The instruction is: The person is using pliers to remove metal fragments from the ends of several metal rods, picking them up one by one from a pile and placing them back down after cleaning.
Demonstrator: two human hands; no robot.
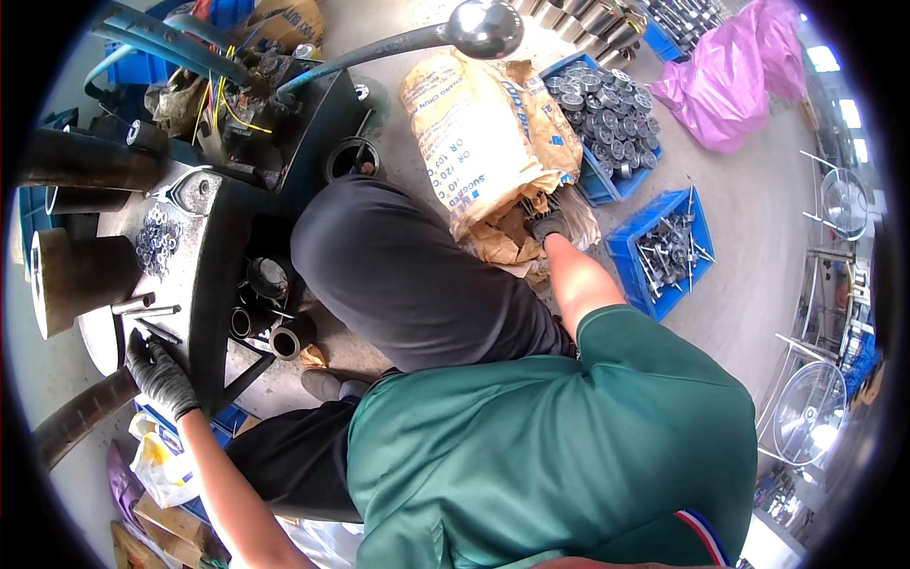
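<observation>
My left hand (163, 377), in a grey knit glove, rests at the front edge of the bench (204, 275) with its fingers stretched out and nothing visible in them. Short dark rods (159, 329) lie just beyond its fingertips. Out to the right, my right hand (545, 226), also gloved, reaches into the torn mouth of a large brown paper sack (474, 142). Thin metal parts (536, 203) show in the opening by it. Its fingers are mostly hidden there, so a grip cannot be made out. A pile of small metal rings (159, 242) sits on the bench.
Right of the sack stand a blue crate of round metal parts (611, 119) and a blue bin of rods with discs (668, 251). A lever with a shiny ball (485, 28) juts over the floor. Metal cylinders (292, 337) stand under the bench; fans (809, 412) are far right.
</observation>
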